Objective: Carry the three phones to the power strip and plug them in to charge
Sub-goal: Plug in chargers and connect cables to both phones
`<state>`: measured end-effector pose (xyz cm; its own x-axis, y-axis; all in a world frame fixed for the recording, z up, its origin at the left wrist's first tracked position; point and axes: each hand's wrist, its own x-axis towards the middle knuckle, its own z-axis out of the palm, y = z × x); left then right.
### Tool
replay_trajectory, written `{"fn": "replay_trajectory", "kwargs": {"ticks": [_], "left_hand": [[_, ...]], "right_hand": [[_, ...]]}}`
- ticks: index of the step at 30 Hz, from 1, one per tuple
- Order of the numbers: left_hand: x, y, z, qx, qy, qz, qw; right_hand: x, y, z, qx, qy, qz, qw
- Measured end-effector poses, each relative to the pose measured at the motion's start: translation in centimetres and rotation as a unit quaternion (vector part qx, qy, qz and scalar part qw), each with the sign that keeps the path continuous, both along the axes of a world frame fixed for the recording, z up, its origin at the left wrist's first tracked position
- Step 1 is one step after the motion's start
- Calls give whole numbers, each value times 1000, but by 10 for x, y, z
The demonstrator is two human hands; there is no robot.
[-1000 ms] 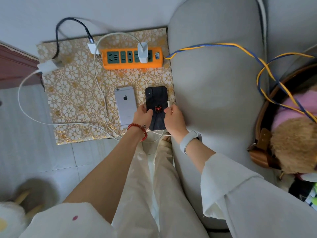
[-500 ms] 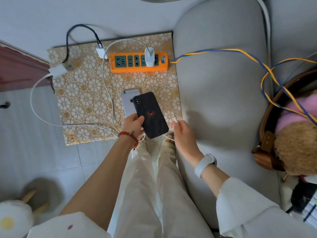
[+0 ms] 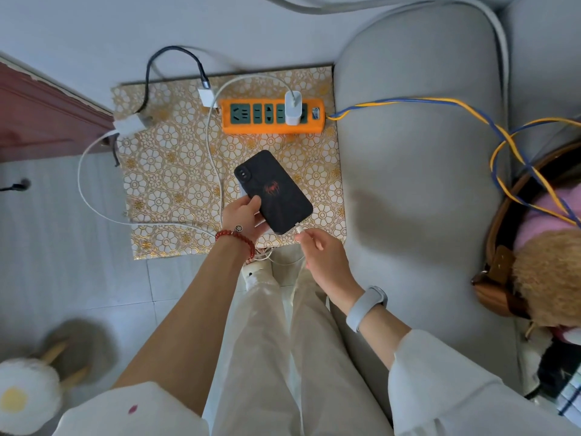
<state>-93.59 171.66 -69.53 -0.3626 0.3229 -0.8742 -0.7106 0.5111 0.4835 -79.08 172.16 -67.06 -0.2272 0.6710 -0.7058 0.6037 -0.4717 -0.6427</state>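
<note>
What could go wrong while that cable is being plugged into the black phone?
1. The left hand holds the black phone by one edge, tilted above the mat; it might slip when the plug is pushed in.
2. The right hand pinches the white plug at an angle to the port, so it may miss or jam.
3. White cable loops near the feet could snag and tug the power strip.

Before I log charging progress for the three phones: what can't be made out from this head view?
- Silver phone: almost wholly hidden under the black phone.
- Third phone: not in view.
- Cable plug at the black phone's port: too small to tell whether it is seated.
- Basket: cut off by the right edge.
</note>
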Motion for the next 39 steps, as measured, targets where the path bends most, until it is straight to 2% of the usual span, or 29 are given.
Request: {"fn": "replay_trajectory", "kwargs": {"ticks": [7,11,15,20,24,28,32,35,39], "left_hand": [[-4,-6,0,6,-15,9,1000],[-6,-8,2,10,-7,-26,1000],[-9,-7,5,11,6,-80,997],[-6,-6,4,-4,7,-85,996],[2,-8,1,-28,0,-88,996],[11,-12,-4,-36,-9,-95,995],[20,-19,-9,-13,-19,-123,992],[22,-18,-11,-10,41,-187,981],[12,-7,-11,-26,195,-334,922]], "right_hand": [[-6,1,1,-23,-3,-2,1000],[-9,2,2,-37,-8,-10,999],[-10,-1,1,-11,-21,-2,1000],[-13,-6,-3,9,-39,-21,999],[-1,-2,-8,-4,-68,13,998],[6,11,-10,12,-138,49,989],[-1,25,-13,-13,-84,51,995],[-8,34,-18,-39,-82,65,994],[-13,49,-24,4,-104,73,992]]}}
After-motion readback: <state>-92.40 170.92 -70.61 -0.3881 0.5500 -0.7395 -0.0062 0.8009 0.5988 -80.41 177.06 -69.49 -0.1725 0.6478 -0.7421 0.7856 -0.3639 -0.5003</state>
